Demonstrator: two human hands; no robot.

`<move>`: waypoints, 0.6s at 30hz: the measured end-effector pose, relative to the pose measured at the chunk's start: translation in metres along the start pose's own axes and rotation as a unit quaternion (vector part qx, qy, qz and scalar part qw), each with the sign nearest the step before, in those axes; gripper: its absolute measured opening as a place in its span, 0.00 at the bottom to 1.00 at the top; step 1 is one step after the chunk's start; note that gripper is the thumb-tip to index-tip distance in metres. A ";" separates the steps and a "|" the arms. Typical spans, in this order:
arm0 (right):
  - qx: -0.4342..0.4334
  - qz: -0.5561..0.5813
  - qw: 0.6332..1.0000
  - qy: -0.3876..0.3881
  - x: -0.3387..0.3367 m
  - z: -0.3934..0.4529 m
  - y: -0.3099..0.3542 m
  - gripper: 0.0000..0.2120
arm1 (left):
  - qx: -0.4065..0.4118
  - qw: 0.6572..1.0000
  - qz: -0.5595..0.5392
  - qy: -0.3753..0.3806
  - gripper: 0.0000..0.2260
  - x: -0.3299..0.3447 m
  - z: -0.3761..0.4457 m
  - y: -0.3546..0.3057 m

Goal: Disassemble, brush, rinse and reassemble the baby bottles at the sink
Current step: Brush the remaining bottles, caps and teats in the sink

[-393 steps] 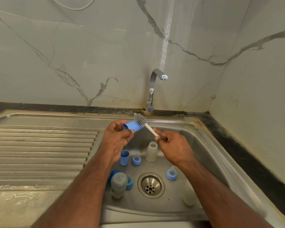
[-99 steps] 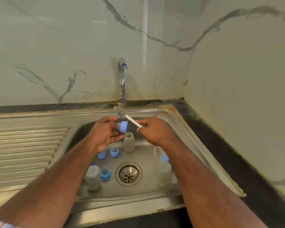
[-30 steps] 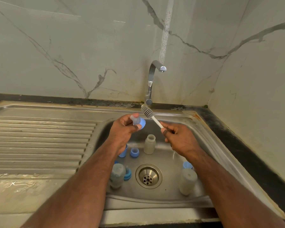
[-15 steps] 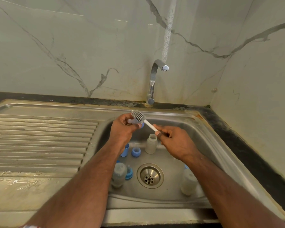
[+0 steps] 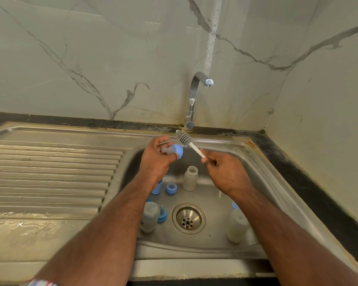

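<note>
While left hand (image 5: pixel 155 159) grips nipple (image 5: pixel 173 150) | right hand (image 5: pixel 225 172) pinches brush (image 5: pixel 189 143)

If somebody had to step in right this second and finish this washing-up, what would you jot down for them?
Left hand grips a blue collar with its teat. Right hand holds the bottle brush by its white handle, head beside the collar.
In the sink: open bottle upright at the back, blue cap and collar left of it, two more bottles either side of the drain.
Tap shows no water.
Done: bottles taken apart. Left: finish brushing, rinse, reassemble.
</note>
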State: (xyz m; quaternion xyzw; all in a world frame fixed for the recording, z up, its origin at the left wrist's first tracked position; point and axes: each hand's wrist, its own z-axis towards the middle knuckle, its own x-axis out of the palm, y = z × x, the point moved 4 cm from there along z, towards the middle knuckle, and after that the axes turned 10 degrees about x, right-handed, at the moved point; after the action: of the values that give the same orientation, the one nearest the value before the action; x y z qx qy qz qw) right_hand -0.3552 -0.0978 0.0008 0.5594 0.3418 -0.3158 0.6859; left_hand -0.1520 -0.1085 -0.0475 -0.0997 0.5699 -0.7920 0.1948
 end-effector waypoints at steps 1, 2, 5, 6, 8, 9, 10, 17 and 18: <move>-0.003 0.018 1.000 0.014 0.002 -0.002 0.001 0.18 | -0.002 1.000 0.001 -0.001 0.25 0.000 0.000 0.000; -0.007 0.027 0.999 0.028 0.003 -0.003 0.002 0.18 | -0.002 1.000 -0.002 -0.002 0.25 0.000 0.000 0.000; 0.004 0.009 1.000 0.012 0.001 0.001 -0.002 0.18 | -0.002 1.000 -0.027 -0.009 0.21 0.000 -0.001 0.000; 0.009 0.012 1.000 0.007 0.000 0.002 -0.004 0.18 | -0.005 0.999 -0.035 -0.012 0.20 0.000 -0.001 0.001; 0.004 0.044 0.999 0.022 0.001 -0.001 -0.002 0.18 | -0.016 0.999 -0.048 -0.008 0.18 0.000 -0.001 0.002; -0.004 0.053 0.998 0.031 0.002 -0.003 0.000 0.18 | -0.021 0.998 -0.056 -0.007 0.16 0.000 -0.001 0.003; -0.009 0.050 0.998 0.031 0.003 -0.003 0.001 0.17 | -0.027 0.997 -0.069 -0.008 0.15 0.000 -0.001 0.003; -0.010 0.054 0.998 0.031 0.003 -0.003 0.001 0.18 | -0.061 0.986 -0.152 -0.025 0.14 0.000 -0.002 -0.002; -0.010 0.052 0.998 0.030 0.003 -0.003 0.001 0.18 | -0.069 0.985 -0.158 -0.027 0.14 0.001 -0.003 -0.001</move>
State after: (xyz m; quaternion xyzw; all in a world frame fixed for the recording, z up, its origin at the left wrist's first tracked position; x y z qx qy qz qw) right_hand -0.3529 -0.0949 -0.0018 0.5785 0.3363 -0.2595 0.6964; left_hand -0.1538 -0.1061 -0.0469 -0.2228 0.5948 -0.7687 0.0749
